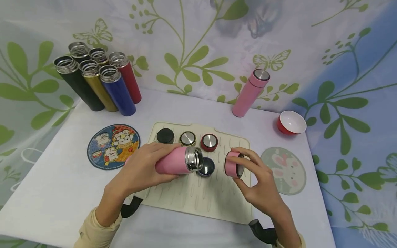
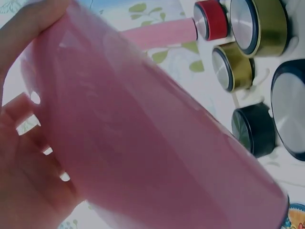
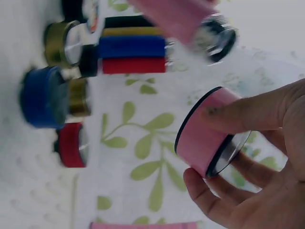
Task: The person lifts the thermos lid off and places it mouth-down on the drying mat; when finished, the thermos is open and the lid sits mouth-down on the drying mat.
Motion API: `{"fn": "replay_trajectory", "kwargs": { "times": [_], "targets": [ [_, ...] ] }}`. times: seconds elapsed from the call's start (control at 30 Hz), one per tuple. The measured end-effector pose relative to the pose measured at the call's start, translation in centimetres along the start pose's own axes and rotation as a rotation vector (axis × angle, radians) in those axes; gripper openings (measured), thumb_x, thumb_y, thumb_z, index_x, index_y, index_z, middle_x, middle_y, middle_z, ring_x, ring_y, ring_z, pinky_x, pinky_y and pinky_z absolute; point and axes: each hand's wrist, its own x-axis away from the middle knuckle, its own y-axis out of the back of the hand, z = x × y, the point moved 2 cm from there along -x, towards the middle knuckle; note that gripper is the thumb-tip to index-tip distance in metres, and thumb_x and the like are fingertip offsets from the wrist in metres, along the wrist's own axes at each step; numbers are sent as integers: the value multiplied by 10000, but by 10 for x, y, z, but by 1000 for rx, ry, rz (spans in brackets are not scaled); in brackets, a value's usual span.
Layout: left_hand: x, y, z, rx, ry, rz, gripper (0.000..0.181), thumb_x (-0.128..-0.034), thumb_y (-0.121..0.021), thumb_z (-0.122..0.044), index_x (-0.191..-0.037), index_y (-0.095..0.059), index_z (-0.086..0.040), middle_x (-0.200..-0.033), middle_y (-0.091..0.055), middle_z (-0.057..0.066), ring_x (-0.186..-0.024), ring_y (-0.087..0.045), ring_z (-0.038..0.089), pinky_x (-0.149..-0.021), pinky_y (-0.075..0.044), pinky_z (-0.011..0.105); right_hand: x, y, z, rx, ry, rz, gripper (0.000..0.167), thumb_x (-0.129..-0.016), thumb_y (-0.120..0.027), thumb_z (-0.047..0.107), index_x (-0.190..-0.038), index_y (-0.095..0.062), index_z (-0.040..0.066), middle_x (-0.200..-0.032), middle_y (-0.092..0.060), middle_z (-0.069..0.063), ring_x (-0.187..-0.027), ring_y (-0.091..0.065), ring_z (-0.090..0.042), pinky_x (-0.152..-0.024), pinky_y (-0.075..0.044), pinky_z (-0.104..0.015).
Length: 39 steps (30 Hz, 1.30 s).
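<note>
My left hand (image 1: pixel 141 168) grips a pink thermos bottle (image 1: pixel 173 161) that lies nearly level above the mat. Its bare steel mouth (image 1: pixel 194 159) faces right. Thumb and fingers of my right hand (image 1: pixel 262 184) pinch a matching pink lid (image 1: pixel 231 164), held apart from the bottle. Below them on the cream mat (image 1: pixel 198 201) stand a black lid (image 1: pixel 165 135), a gold lid (image 1: pixel 187 138), a red lid (image 1: pixel 209 142) and a blue lid (image 1: pixel 206 167). A second gold lid (image 3: pixel 79 97) shows in the right wrist view; the bottle and left hand cover part of the mat.
Several lidless bottles stand at the back left, among them a blue bottle (image 1: pixel 119 93) and a red bottle (image 1: pixel 130 81). A lidded pink bottle (image 1: pixel 248 94) stands at the back, with a red bowl (image 1: pixel 291 123) right of it. Round coasters (image 1: pixel 113 146) flank the mat.
</note>
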Motion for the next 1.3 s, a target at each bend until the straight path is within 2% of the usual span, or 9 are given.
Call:
{"fn": "replay_trajectory", "kwargs": {
  "times": [0.17,0.23,0.43,0.57,0.67,0.73,0.87,1.07,1.3],
  "targets": [
    [3,10,3,67,23,-128,833,-652,-953,-259,-1384,-572,-146,-1254,-638,25,-1086,-596,198,-857,-534,445,5,-11,-29,92,-179,82,803,-647,-860,-102,-1369,-549,58,-1329,-582,-31,-1096,-563,-147,-773,-537,-298],
    [4,12,3,82,39,-163,850,-644,-956,-228,-1387,-555,-131,-1256,-631,39,-1083,-597,201,-852,-537,451,6,-17,-40,108,-205,93,779,-653,-870,-74,-1350,-544,50,-1291,-598,-27,-1051,-570,-143,-726,-554,-339],
    [8,17,5,136,40,-251,875,-630,-961,-177,-1389,-531,-107,-1246,-635,28,-1079,-597,160,-868,-524,418,2,-28,-68,164,-189,81,716,-652,-890,-38,-1301,-596,34,-1219,-635,-60,-1005,-604,-185,-672,-551,-348],
    [10,21,6,177,26,-298,885,-606,-966,-128,-1373,-528,-96,-1229,-658,29,-1106,-607,159,-939,-476,314,-5,-33,-88,205,-167,83,696,-662,-887,-15,-1300,-613,35,-1182,-650,-92,-984,-606,-218,-661,-531,-366],
    [12,24,6,206,8,-334,890,-590,-968,-104,-1361,-525,-75,-1224,-669,33,-1114,-620,185,-967,-427,245,-11,-35,-103,230,-185,88,675,-671,-874,-7,-1294,-616,20,-1181,-651,-130,-1022,-609,-271,-737,-524,-443],
    [12,25,6,211,-7,-357,889,-588,-964,-99,-1360,-524,-65,-1221,-671,28,-1100,-628,194,-951,-421,249,-16,-35,-112,248,-210,90,664,-678,-865,-1,-1294,-616,10,-1199,-647,-155,-1074,-601,-312,-808,-507,-498],
    [12,26,5,212,-26,-387,891,-584,-955,-86,-1363,-524,-58,-1216,-672,25,-1072,-628,187,-920,-425,241,-23,-35,-127,280,-259,106,654,-701,-858,28,-1306,-612,-5,-1224,-628,-204,-1135,-577,-367,-889,-475,-558],
    [14,26,6,219,-38,-399,923,-563,-962,-72,-1367,-511,-32,-1230,-668,59,-1095,-620,212,-961,-413,219,-28,-36,-144,317,-307,139,626,-748,-855,86,-1315,-610,-10,-1204,-619,-229,-1117,-583,-384,-899,-468,-566],
    [15,26,8,209,-25,-409,940,-561,-961,-69,-1378,-500,-22,-1257,-654,57,-1115,-616,237,-989,-403,211,-30,-41,-152,334,-348,182,639,-764,-852,117,-1343,-604,9,-1234,-616,-221,-1143,-571,-393,-896,-470,-554]
  ]
}}
